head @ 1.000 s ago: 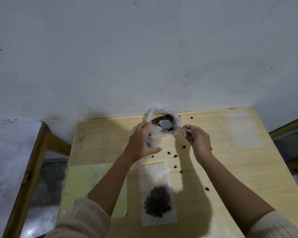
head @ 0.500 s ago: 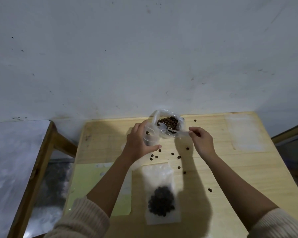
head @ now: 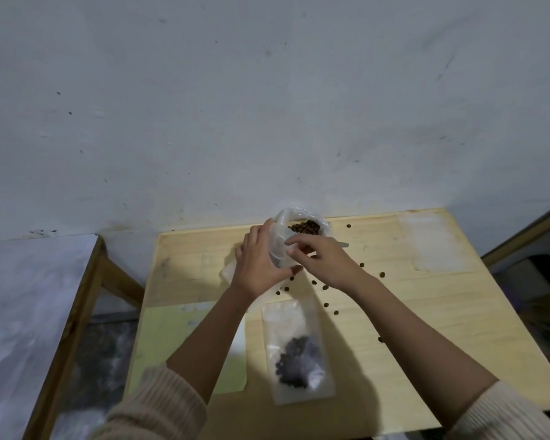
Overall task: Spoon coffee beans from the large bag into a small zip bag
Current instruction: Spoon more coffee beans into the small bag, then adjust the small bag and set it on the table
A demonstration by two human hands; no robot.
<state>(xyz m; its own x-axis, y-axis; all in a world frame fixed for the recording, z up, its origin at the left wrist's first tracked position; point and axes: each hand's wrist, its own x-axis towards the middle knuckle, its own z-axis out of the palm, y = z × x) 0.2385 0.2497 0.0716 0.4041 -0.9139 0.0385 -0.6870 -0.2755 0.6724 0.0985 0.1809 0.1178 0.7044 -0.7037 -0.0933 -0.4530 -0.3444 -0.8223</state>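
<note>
Two hands meet, the large bag (head: 284, 216) of coffee beans (head: 305, 228) just beyond them. Left hand (head: 257, 266) grips the small zip bag (head: 278, 249); right hand (head: 326, 260), touching it, pinches the spoon (head: 343, 245), handle pointing right, bowl hidden. The tip-in likely goes leftward.

You have nothing readable here. The flat zip bag (head: 299, 350), the large bag (head: 302, 215) and the yellow-green sheet (head: 172, 341) show you no legible print.
</note>
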